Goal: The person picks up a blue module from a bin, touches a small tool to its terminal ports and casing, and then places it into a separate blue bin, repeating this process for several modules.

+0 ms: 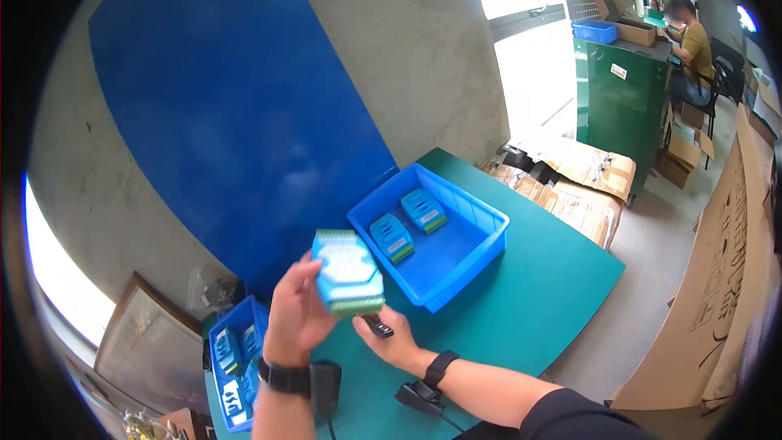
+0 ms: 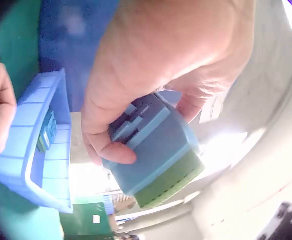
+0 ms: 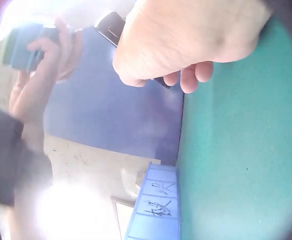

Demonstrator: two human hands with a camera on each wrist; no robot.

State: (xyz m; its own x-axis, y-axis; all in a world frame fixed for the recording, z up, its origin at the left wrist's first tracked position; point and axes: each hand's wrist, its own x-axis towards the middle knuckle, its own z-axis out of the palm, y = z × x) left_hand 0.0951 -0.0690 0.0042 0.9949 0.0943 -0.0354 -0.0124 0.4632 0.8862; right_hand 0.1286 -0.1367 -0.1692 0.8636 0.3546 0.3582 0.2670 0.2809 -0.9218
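My left hand (image 1: pixel 295 314) holds up a light blue electronic module (image 1: pixel 349 270) with green terminal blocks along two ends and a white label. In the left wrist view its thumb and fingers grip the blue housing (image 2: pixel 158 145) by its sides. Just below the module, my right hand (image 1: pixel 395 345) grips a slim black handheld tool (image 1: pixel 378 326) with pale marks; most of it is hidden in the hand, and I cannot tell its kind. In the right wrist view, the tool's rounded black end (image 3: pixel 111 26) sticks out past the hand.
On the green table (image 1: pixel 521 301) stands a blue bin (image 1: pixel 464 277) with two similar modules (image 1: pixel 392 236) inside. Another blue bin (image 1: pixel 259 310) at the left holds several modules. Cardboard boxes (image 1: pixel 582 208) lie beyond the table, and a person (image 1: pixel 696 53) sits far back right.
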